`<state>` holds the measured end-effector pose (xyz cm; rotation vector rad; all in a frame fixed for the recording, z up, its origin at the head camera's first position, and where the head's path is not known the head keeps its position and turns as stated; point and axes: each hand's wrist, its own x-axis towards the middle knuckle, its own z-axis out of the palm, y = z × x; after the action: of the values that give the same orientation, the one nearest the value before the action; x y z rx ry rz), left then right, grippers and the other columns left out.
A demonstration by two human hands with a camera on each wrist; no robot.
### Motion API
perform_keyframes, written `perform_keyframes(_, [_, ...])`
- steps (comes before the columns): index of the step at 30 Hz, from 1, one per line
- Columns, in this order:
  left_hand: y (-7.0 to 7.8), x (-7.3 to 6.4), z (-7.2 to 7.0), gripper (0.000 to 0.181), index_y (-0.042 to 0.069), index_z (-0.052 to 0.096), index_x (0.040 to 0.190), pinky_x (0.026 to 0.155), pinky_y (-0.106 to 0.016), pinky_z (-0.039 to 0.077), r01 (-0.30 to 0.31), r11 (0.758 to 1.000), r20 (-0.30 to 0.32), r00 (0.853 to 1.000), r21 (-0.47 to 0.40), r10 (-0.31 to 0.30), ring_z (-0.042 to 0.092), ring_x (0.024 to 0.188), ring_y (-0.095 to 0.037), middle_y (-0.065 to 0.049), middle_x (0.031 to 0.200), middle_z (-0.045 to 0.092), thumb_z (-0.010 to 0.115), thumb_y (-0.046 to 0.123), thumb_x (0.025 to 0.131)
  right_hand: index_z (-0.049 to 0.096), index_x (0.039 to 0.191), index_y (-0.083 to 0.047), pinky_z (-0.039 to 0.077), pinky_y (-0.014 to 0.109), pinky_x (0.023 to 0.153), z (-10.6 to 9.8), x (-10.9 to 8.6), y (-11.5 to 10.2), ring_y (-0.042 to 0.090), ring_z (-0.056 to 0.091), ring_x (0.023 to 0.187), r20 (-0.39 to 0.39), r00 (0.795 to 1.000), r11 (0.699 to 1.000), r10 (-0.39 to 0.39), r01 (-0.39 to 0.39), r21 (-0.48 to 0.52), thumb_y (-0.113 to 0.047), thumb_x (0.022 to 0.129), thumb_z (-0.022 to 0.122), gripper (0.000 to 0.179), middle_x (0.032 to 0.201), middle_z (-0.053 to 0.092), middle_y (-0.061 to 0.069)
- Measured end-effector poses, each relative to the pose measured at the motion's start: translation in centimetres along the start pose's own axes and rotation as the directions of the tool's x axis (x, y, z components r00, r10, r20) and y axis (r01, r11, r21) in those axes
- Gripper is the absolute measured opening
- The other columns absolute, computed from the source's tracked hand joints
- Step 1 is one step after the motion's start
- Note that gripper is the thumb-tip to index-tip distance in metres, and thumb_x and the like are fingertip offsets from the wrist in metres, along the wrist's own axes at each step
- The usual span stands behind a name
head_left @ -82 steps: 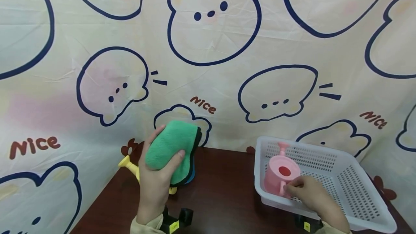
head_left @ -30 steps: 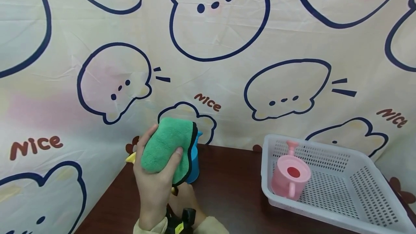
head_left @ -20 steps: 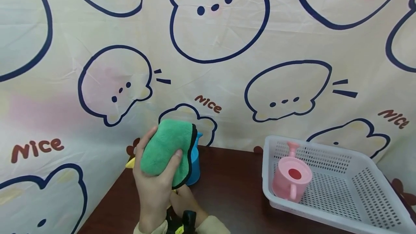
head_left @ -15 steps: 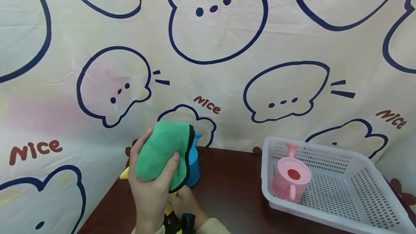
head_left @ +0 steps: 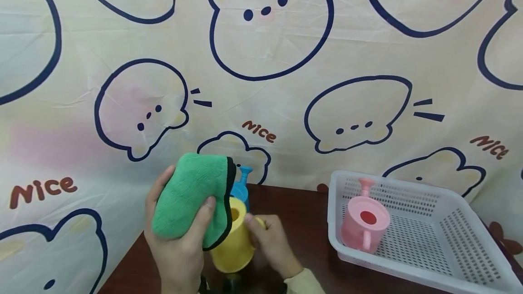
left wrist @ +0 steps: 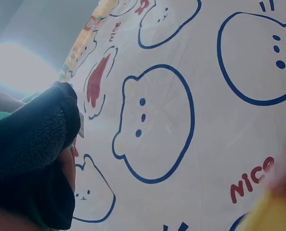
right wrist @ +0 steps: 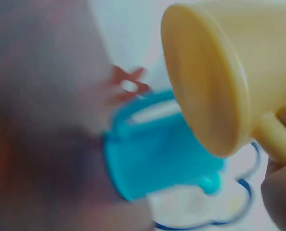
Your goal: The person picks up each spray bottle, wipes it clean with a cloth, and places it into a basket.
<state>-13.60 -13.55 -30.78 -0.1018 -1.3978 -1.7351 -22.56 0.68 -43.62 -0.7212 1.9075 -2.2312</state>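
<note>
In the head view my left hand [head_left: 180,248] grips a folded green cloth [head_left: 192,198] with a black edge, thumb on its front. The same cloth [left wrist: 32,144] looks dark in the left wrist view. My right hand [head_left: 273,242] holds a yellow toy watering can [head_left: 233,251] by its handle, with its bottom raised off the table in the right wrist view. The cloth covers the can's left side and spout in the head view. Behind it stands a blue watering can [head_left: 240,190], partly hidden; in the right wrist view this blue can [right wrist: 157,149] is blurred.
On the right of the dark brown table [head_left: 294,226] stands a light grey perforated basket [head_left: 412,272]. A pink watering can [head_left: 363,228] sits in its left end. A cartoon-printed cloth backdrop [head_left: 261,103] rises behind the table.
My right hand left the pink can's handle, reached behind my left hand, and now has the yellow can, brought right and toward me. My left hand with the cloth shifted left.
</note>
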Motion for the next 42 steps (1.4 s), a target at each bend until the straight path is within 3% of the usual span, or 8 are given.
perform_keyframes(3, [0.1,-0.2,0.2,0.076,0.003,0.055,0.149,0.095,-0.024,0.061,0.0,1.0,-0.005,1.0,-0.029,0.0,0.062,0.117,-0.029,-0.017,0.14,0.062,0.076,-0.02,0.08,0.036,0.06,0.005,0.032,0.02,0.046,-1.9,-0.2,-1.5,0.002,0.039,0.049,-0.107,0.99,0.995,-0.094,0.09,-0.043,-0.018,0.109,0.054,0.058,0.052,0.037,-0.005])
perform_keyframes(6, [-0.2,-0.3,0.2,0.074,0.001,0.054,0.148,0.095,-0.023,0.06,-0.015,0.999,0.008,1.0,-0.037,0.016,0.064,0.115,-0.027,-0.018,0.139,0.062,0.075,-0.02,0.08,0.036,0.058,0.001,0.029,0.021,0.043,-3.5,-0.4,-2.6,0.004,0.035,0.046,-0.212,0.96,0.983,-0.181,0.168,-0.078,-0.014,0.109,0.052,0.057,0.05,0.032,0.002])
perform_keyframes(10, [-1.0,-0.5,0.3,0.076,0.002,0.054,0.149,0.094,-0.021,0.06,-0.02,1.0,0.035,0.999,0.002,0.02,0.064,0.114,-0.025,-0.013,0.138,0.063,0.077,-0.019,0.08,0.032,0.059,-0.003,0.018,0.029,0.039,-5.3,-1.1,-4.0,0.017,0.02,0.045,-0.306,0.922,0.97,-0.235,0.245,-0.008,-0.013,0.111,0.048,0.055,0.052,0.024,0.009])
perform_keyframes(16, [-2.2,-0.8,0.9,0.08,0.009,0.055,0.149,0.092,-0.019,0.056,-0.044,0.987,0.084,0.996,0.154,0.031,0.061,0.115,-0.02,-0.001,0.136,0.064,0.085,-0.012,0.079,0.03,0.063,-0.005,0.012,0.039,0.044,-7.4,-2.4,-6.7,0.024,0.017,0.049,-0.451,0.877,0.977,-0.165,0.207,0.045,-0.025,0.114,0.045,0.057,0.054,0.025,0.005])
perform_keyframes(21, [-3.0,-1.2,1.8,0.077,0.007,0.057,0.147,0.092,-0.021,0.055,-0.067,0.985,0.096,0.994,0.16,0.052,0.062,0.114,-0.019,0.0,0.135,0.065,0.083,-0.014,0.079,0.028,0.061,-0.008,0.01,0.04,0.047,-9.0,-3.4,-8.6,0.021,0.016,0.048,-0.576,0.81,0.982,-0.109,0.177,0.064,-0.031,0.113,0.048,0.06,0.052,0.028,-0.003])
perform_keyframes(24, [-3.5,-1.4,2.4,0.075,0.004,0.056,0.147,0.092,-0.021,0.055,-0.11,0.983,0.12,0.989,0.149,0.092,0.063,0.113,-0.018,-0.001,0.136,0.064,0.08,-0.016,0.08,0.025,0.061,-0.01,0.007,0.04,0.049,-9.8,-3.9,-9.3,0.021,0.013,0.05,-0.613,0.783,0.978,-0.108,0.196,0.078,-0.033,0.113,0.048,0.061,0.053,0.023,-0.002])
perform_keyframes(36, [-4.8,-1.9,4.1,0.075,0.008,0.057,0.147,0.095,-0.021,0.056,-0.166,0.976,0.25,0.96,0.14,0.127,0.067,0.116,-0.01,-0.004,0.135,0.07,0.083,-0.013,0.08,0.029,0.066,-0.013,0.007,0.04,0.051,-11.7,-5.0,-11.3,0.023,0.012,0.053,-0.601,0.788,0.966,-0.136,0.241,0.097,-0.038,0.113,0.046,0.056,0.06,0.02,0.002])
perform_keyframes(42, [-5.4,-2.0,5.0,0.073,0.012,0.059,0.145,0.097,-0.022,0.055,-0.215,0.967,0.299,0.939,0.136,0.167,0.066,0.117,-0.008,-0.009,0.135,0.071,0.085,-0.009,0.08,0.028,0.068,-0.013,0.004,0.04,0.051,-12.1,-5.4,-12.0,0.023,0.01,0.051,-0.523,0.832,0.947,-0.185,0.293,0.13,-0.036,0.115,0.041,0.053,0.06,0.019,0.002])
